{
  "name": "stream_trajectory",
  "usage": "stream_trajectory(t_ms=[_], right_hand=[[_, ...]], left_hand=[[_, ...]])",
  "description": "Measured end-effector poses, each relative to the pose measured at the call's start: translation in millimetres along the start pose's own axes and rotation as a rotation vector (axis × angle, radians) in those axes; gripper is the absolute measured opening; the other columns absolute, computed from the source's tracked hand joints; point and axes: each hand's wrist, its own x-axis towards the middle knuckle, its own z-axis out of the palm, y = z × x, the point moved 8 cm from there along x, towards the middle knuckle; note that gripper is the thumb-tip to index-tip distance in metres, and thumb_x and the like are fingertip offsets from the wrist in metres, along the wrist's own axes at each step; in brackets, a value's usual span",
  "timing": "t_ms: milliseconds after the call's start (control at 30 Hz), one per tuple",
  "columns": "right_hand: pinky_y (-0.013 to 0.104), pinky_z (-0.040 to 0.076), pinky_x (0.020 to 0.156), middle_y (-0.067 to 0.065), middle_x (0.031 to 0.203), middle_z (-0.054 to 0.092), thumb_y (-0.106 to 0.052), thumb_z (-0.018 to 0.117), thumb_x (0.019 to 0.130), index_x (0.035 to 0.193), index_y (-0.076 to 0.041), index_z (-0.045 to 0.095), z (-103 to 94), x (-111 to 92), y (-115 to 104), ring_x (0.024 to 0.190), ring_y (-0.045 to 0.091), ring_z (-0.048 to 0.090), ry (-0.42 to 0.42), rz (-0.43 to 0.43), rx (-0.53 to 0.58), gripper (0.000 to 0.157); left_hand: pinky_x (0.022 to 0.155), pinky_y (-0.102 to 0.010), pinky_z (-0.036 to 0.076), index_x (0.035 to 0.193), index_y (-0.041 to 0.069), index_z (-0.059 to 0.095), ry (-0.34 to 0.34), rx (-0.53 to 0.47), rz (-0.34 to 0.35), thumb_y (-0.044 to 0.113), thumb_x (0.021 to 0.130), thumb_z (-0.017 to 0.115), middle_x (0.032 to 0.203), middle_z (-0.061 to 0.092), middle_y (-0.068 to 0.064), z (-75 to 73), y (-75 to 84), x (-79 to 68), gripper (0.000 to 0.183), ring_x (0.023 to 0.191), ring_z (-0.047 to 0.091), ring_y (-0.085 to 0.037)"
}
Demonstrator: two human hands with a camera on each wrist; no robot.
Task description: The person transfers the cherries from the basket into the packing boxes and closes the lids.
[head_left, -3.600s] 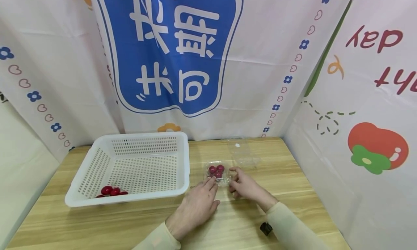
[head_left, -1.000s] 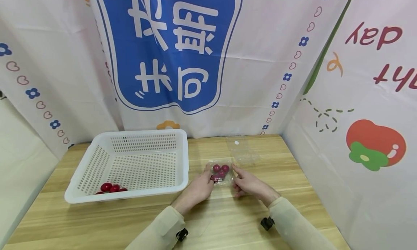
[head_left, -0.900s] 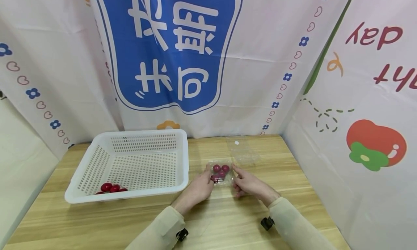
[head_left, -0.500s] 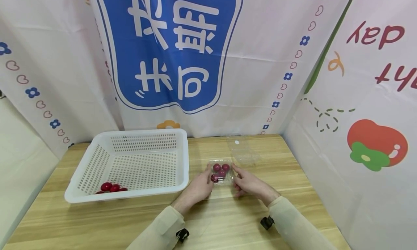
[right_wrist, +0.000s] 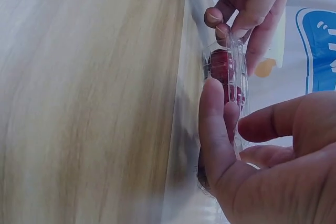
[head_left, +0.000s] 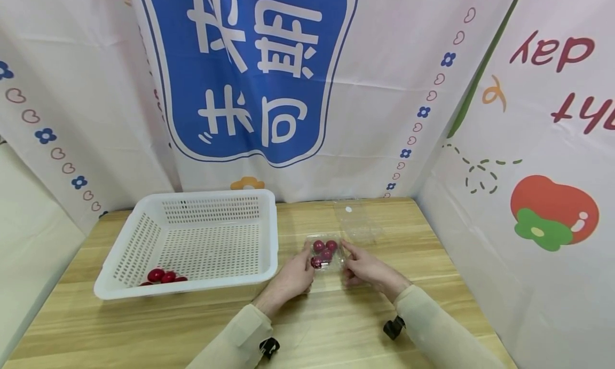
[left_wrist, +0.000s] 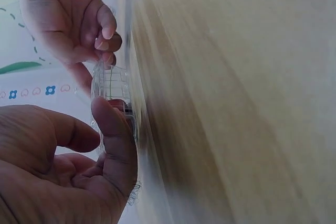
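Note:
A small clear plastic box (head_left: 336, 263) sits on the wooden table, right of the basket. Inside it lie several dark red round fruits (head_left: 326, 254), glossy in the right wrist view. My left hand (head_left: 292, 275) grips the box's left side, thumb and fingers bent about the edge. At the opposite side my right hand (head_left: 367, 266) holds the edge, index finger along the rim and thumb nearer the front. Both wrist views show the box (right_wrist: 236, 72) low against the tabletop between the hands. Whether its lid is fully pressed down, I cannot tell.
A white perforated basket (head_left: 274, 235) stands at the left, with several red fruits (head_left: 156, 275) in its front left corner. Behind the box lies another clear plastic container (head_left: 357, 225) with a white sticker. Printed curtains (head_left: 375, 118) border the table's back and right.
Some seconds ago my left fingers lay over the box's front; now they grip its left side. The box has shifted slightly right. Over the last second the hands have barely moved.

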Motion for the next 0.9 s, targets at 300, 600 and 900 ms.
stream_trajectory(t_ms=[300, 600, 900], right_hand=[[0.041, 0.069, 0.079, 0.013, 0.101, 0.052, 0.003, 0.048, 0.102, 0.170, -0.032, 0.011, 3.5, 0.2, 1.2, 0.079, 0.017, 0.056, 0.005, 0.003, -0.013, 0.085], [0.038, 0.067, 0.075, 0.005, 0.082, 0.053, -0.003, 0.051, 0.100, 0.170, -0.032, -0.003, 12.4, -0.7, -0.8, 0.072, 0.015, 0.051, -0.024, 0.026, -0.012, 0.093], [0.036, 0.065, 0.071, 0.011, 0.095, 0.052, -0.005, 0.046, 0.101, 0.170, -0.033, -0.001, 13.7, -0.6, -0.6, 0.074, 0.015, 0.048, -0.009, 0.045, 0.030, 0.088]], left_hand=[[0.048, -0.030, 0.056, 0.169, 0.005, 0.007, -0.003, -0.018, -0.017, 0.008, 0.105, 0.048, 0.075, 0.062, -0.002, 2.4, -3.3, 3.0, 0.076, 0.052, 0.062, -0.014], [0.047, -0.029, 0.054, 0.168, 0.001, 0.005, -0.010, -0.033, -0.012, 0.008, 0.105, 0.048, 0.075, 0.064, -0.003, 3.7, 0.5, 1.8, 0.077, 0.054, 0.063, -0.016], [0.049, -0.029, 0.054, 0.168, 0.003, 0.004, -0.026, -0.086, -0.049, 0.009, 0.106, 0.046, 0.081, 0.067, -0.007, 4.6, -0.1, 0.1, 0.075, 0.059, 0.066, -0.019]])
